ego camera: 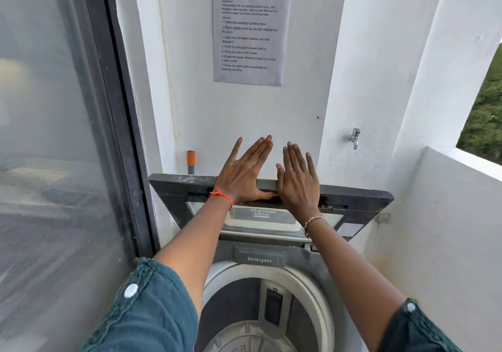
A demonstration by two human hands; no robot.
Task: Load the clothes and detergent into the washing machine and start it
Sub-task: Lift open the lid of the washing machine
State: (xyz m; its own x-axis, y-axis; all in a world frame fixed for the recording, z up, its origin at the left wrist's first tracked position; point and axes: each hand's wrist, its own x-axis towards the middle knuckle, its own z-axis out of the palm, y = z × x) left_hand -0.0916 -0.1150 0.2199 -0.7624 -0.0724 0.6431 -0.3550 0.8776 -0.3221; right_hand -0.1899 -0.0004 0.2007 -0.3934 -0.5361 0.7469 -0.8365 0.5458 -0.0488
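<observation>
The top-loading washing machine stands below me with its dark lid [173, 188] raised upright against the white wall. My left hand [245, 171] and my right hand [297, 178] are held flat, fingers spread, palms resting against the lid's top edge. Neither hand holds anything. Under the lid a grey flap marked Detergent [259, 256] is closed. The round drum opening [320, 297] is open, and the part of the drum that I can see holds no clothes. No detergent container is in view.
A printed instruction sheet [251, 25] hangs on the wall above. A metal tap [354, 137] sticks out at the right. An orange-tipped pipe [190, 161] rises behind the lid. A glass sliding door [54, 161] stands at the left, a low white balcony wall [448, 202] at the right.
</observation>
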